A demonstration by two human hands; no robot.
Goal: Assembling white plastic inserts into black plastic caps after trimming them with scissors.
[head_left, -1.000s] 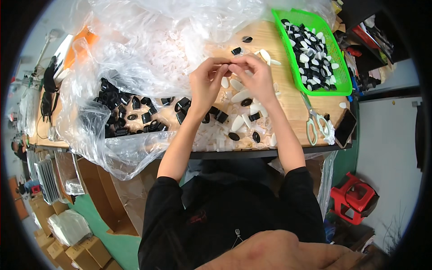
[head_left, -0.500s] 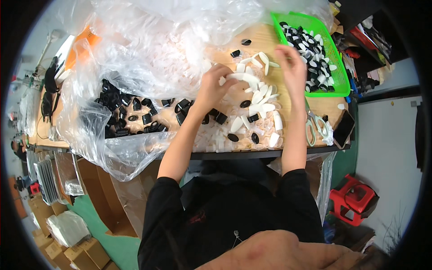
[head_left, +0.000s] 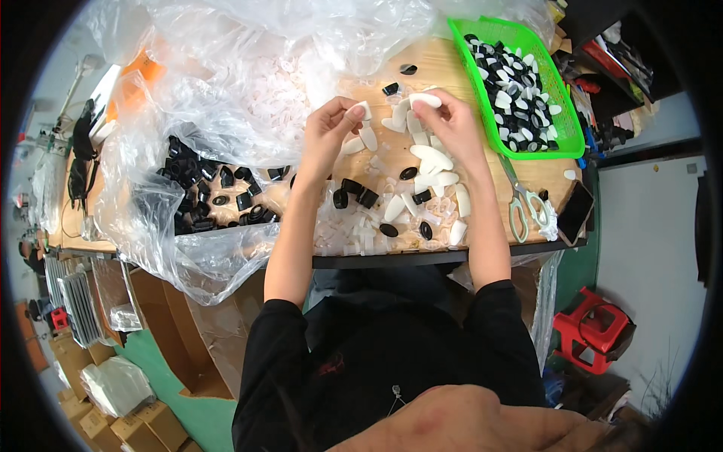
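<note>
My left hand [head_left: 325, 137] is closed, pinching a small white plastic piece [head_left: 366, 111] between thumb and fingertips. Across from it, my right hand [head_left: 456, 129] grips a flat white oval piece [head_left: 427, 100] near its thumb. The two hands are apart, raised slightly over the wooden table. Loose white oval pieces [head_left: 434, 157] lie in a pile between my forearms, with a few black oval parts [head_left: 388, 230] and clear plastic bits [head_left: 365, 226] among them. Black caps [head_left: 365, 197] sit beside my left forearm.
A green basket [head_left: 574, 143] at the far right holds many black-and-white parts. Scissors [head_left: 520, 207] and a dark phone [head_left: 575, 213] lie right of my right forearm. At left, a clear plastic bag [head_left: 135, 181] spreads around black caps [head_left: 192, 177]; small translucent pieces [head_left: 271, 90] lie farther back.
My right hand has come left and down from beside the basket and now grips a white oval piece. My left hand has moved left, away from the white pile, with a white piece in its fingers.
</note>
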